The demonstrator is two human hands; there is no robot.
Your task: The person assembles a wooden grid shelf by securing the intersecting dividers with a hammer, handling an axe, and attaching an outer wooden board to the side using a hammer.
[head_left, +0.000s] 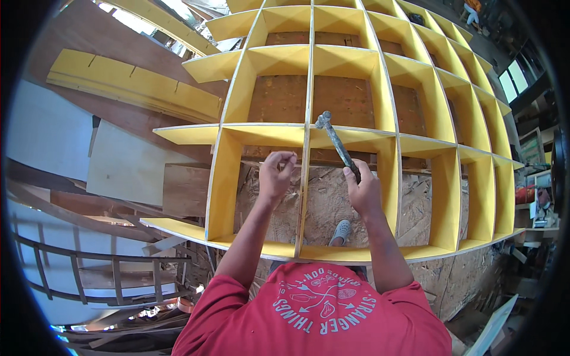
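Note:
A large yellow wooden grid (pixel 224 190) of interlocking slats spreads out in front of me. My right hand (pixel 363 191) grips a dark, worn hammer (pixel 340 146) by its handle, its head tilted up and left above the grid near a slat crossing. My left hand (pixel 276 179) is raised over the compartment left of the long middle slat (pixel 304 196). Its thumb and fingertips are pinched together near that slat. Anything between them is too small to make out.
Loose yellow slats (pixel 133 83) with notches lie at the left, beside pale boards (pixel 127 160). A curved ladder-like frame (pixel 95 276) stands at lower left. Wood scraps cover the ground (pixel 326 204), where my shoe (pixel 341 231) shows. Another person (pixel 473 10) is far off at upper right.

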